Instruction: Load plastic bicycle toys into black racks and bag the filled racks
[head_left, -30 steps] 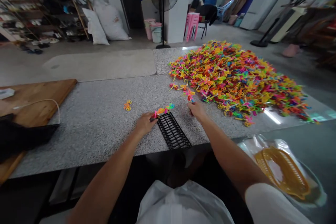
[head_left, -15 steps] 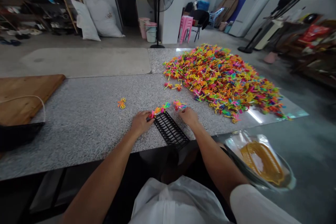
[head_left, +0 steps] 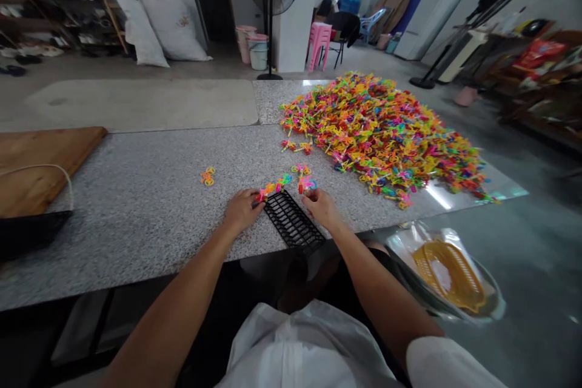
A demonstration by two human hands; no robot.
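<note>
1. Below the table's right edge, a yellow slatted basket (head_left: 422,262) is seen resting in clear plastic.
2. On the speckled stone tabletop (head_left: 159,200), a black grid rack (head_left: 294,222) is laid at the near edge, its near end at or just past the rim.
3. The rack's far left corner is met by the left hand (head_left: 242,211); its fingers are curled there beside a red-pink piece, but whether rack or piece is gripped cannot be told.
4. By the right hand (head_left: 322,209), a pink-and-blue plastic piece (head_left: 306,184) appears to be pinched between thumb and fingertips, just off the rack's far right corner.
5. Along the rack's far edge, a short row of coloured pieces (head_left: 273,186) has been set; none can be made out on the rows nearer the body, so the filling is judged barely begun.
6. A little beyond, an orange-and-yellow piece (head_left: 208,176) is left lying apart to the left.
7. Farther off to the right, a large heap of bright plastic pieces (head_left: 386,136) is spread, so much is judged left to be handled.
</note>
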